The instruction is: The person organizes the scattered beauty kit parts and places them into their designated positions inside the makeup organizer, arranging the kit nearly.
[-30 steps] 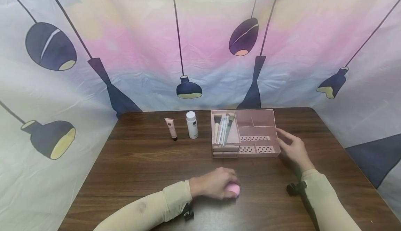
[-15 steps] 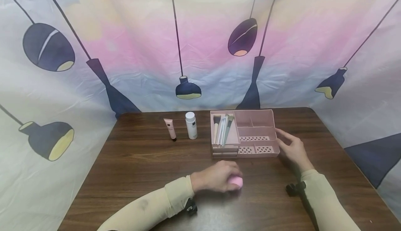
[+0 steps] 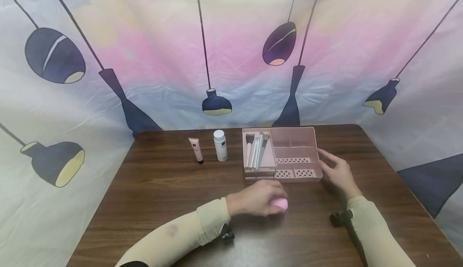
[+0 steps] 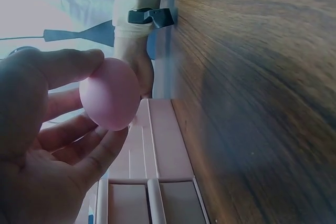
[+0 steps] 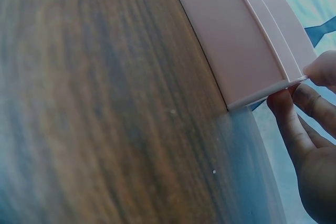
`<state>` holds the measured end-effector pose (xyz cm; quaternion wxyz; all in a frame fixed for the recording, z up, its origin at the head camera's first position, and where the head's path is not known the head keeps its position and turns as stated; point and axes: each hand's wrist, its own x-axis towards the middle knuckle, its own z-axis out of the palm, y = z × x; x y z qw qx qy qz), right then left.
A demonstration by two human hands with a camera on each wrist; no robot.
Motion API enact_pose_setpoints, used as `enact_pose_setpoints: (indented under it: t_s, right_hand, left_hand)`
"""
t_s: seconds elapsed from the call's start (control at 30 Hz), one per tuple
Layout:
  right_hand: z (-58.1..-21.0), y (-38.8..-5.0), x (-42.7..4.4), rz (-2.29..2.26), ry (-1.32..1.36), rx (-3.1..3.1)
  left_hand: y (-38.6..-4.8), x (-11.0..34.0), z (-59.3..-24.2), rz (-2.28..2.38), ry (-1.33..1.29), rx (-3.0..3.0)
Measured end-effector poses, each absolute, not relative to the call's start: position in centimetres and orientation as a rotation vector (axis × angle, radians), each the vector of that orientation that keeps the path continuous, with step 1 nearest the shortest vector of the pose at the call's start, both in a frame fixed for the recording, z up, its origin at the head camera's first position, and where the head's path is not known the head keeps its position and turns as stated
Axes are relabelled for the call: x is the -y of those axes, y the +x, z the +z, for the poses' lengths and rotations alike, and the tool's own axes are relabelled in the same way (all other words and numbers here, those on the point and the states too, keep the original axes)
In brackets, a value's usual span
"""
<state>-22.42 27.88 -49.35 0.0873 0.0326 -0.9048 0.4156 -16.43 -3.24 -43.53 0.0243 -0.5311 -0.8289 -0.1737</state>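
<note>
A pink egg-shaped makeup sponge (image 4: 111, 95) is pinched between the thumb and fingers of my left hand (image 3: 257, 198), above the table in front of a pink cosmetics organizer (image 3: 294, 136). My right hand (image 3: 339, 174) touches the organizer's right side with thumb and fingers fairly straight. In the right wrist view its fingertips (image 5: 281, 99) lie against the end wall near a corner. Several makeup brushes (image 3: 257, 149) lie in the organizer's left tray. Below that tray, two small drawers (image 4: 128, 203) face the left wrist camera.
Left of the organizer, a white bottle (image 3: 220, 146) stands beside a small pink tube (image 3: 196, 150) on its dark cap. The dark wooden table (image 3: 162, 182) ends at a curtain (image 3: 173, 58) printed with lamps.
My left hand has moved forward and to the right with the makeup sponge, closer to the organizer's front. The right hand stays at the organizer's side.
</note>
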Motion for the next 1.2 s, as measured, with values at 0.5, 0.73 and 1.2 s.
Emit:
enact_pose_setpoints:
  t_s: [0.5, 0.73, 1.2]
  right_hand:
    - [-49.3, -22.4, -27.9, 1.252, 0.073, 2.7]
    - [-49.2, -22.5, -27.9, 1.267, 0.064, 2.695]
    - [-49.4, -22.5, -27.8, 1.228, 0.079, 2.682]
  left_hand:
    - [-17.2, 1.5, -41.9, -0.456, -1.6, 2.601]
    - [-17.5, 0.7, -41.1, -0.431, -1.593, 2.599]
    - [-18.3, -0.9, -40.4, -0.358, -1.547, 2.618]
